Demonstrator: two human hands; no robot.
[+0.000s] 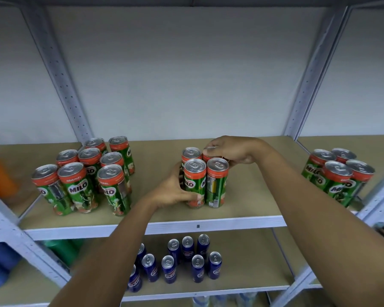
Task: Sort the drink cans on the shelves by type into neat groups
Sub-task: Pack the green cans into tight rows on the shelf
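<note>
Both hands are squeezing four Milo cans into a block: left hand wrapping the front can, right hand gripping the rear one; probably next, joining it to a neighbouring Milo group.

Both hands round 4 Milo cans mid shelf, L hand front-left, R hand rear-right

"MILO" can be read in white letters on the green cans standing well to the left of the left hand, and "ORIGINAL" runs along their red top bands. Part of the same word, "MILO", shows on the can that the left hand grips. The green cans far to the right of the right hand also read "MILO". The labels on the blue cans below the hands are too small to read.
</note>
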